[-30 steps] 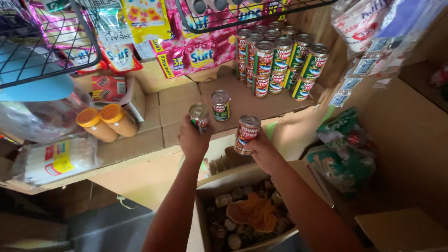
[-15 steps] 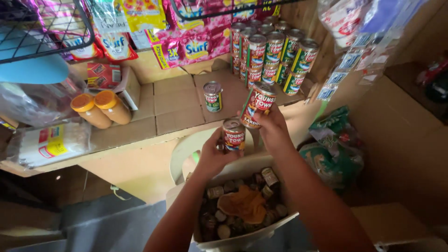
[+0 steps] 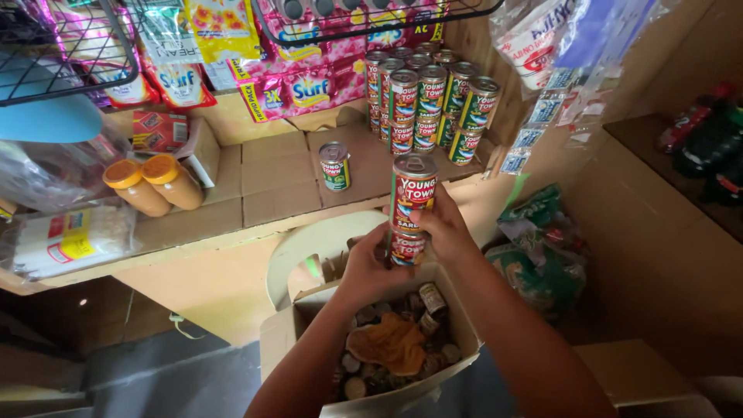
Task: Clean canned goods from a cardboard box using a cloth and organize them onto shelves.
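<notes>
Head view, looking down over a shop shelf. Two tins are held stacked, one on the other, just off the shelf's front edge and above an open cardboard box (image 3: pixel 309 325). Right hand (image 3: pixel 445 228) is wrapped around the upper tin (image 3: pixel 412 193), red label, fingers curled at its far side. Left hand (image 3: pixel 371 267) is closed around the lower tin (image 3: pixel 404 249), mostly hidden by the fingers (only part of its label shows). The two tins touch end to end, both upright.

Box below holds more tins lying loose and a crumpled orange wrapper (image 3: pixel 391 340).

On the cardboard-lined shelf (image 3: pixel 271 193): a single tin (image 3: pixel 335 166) stands alone near the middle; a stacked block of similar tins (image 3: pixel 429 104) sits toward the right back corner. Two orange-lidded jars (image 3: pixel 155 186) lie tilted toward the left end. Bright sachet strips (image 3: pixel 286 85) hang along the back, under wire baskets (image 3: pixel 70 54).
</notes>
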